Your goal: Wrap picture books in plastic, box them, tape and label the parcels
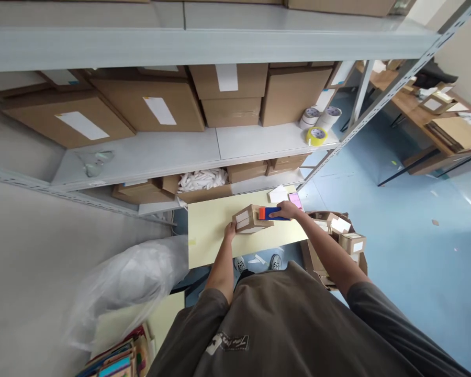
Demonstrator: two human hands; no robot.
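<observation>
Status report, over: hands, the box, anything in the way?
Left hand against small cardboard box on yellow table. Right hand grips blue-orange tape dispenser at box top. Pink phone, white paper beyond, apart.

We see: box (pixel 251 219) brown, white labels. Dispenser (pixel 272 213) blue with an orange-red end. Table (pixel 210 243) pale yellow, floor (pixel 396 220) blue, shelving (pixel 160 152) light grey. Tape roll (pixel 316 135) yellow, card (pixel 295 199) pink, shirt (pixel 298 324) grey-brown.

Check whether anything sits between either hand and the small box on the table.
Nothing blocks the left hand: it touches the box at its near left end. Between the right hand and the top of the box is only the blue and orange tool that it grips.
</observation>
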